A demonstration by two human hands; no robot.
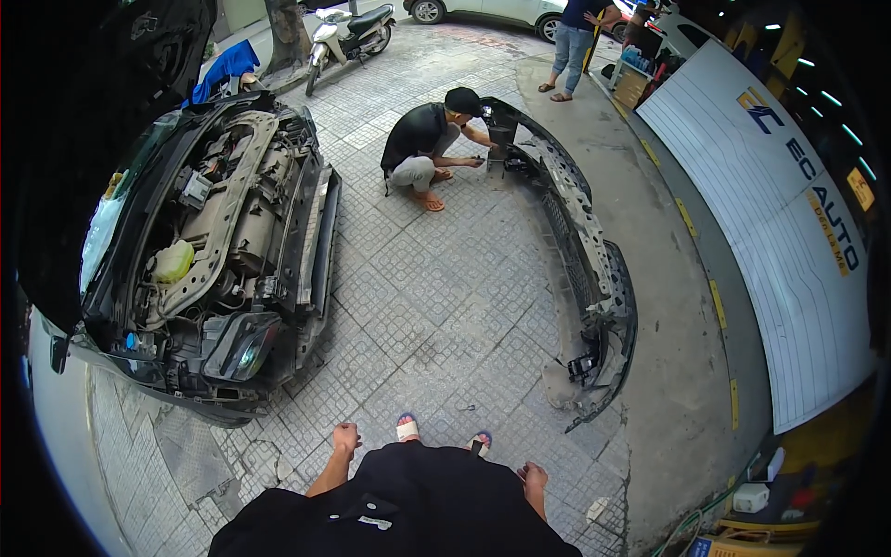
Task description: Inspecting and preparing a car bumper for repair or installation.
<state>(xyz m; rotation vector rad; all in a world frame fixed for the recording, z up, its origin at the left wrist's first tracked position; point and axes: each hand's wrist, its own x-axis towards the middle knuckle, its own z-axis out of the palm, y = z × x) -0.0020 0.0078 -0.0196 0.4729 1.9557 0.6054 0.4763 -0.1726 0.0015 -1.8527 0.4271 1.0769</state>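
My left hand (345, 436) hangs low at my left side with curled fingers; whether it holds anything is hidden. My right hand (533, 479), also curled, hangs at my right; its palm is hidden. Neither touches the car parts. Ahead on the left stands a dark car (213, 223) with its front stripped, headlamp (243, 345) exposed and hood raised. A detached dark bumper (594, 260) lies curved on the paving to the right. At its far end a crouching co-worker (413, 139) in a cap reaches into it with both hands, apparently gripping a small tool.
Patterned paving (436, 288) lies between car and bumper. Along the right are a concrete strip, a large white sign panel (742, 186) and boxy items (752, 497). Farther back are a standing person (571, 46), a scooter (343, 37), a tree trunk and a white car (492, 11).
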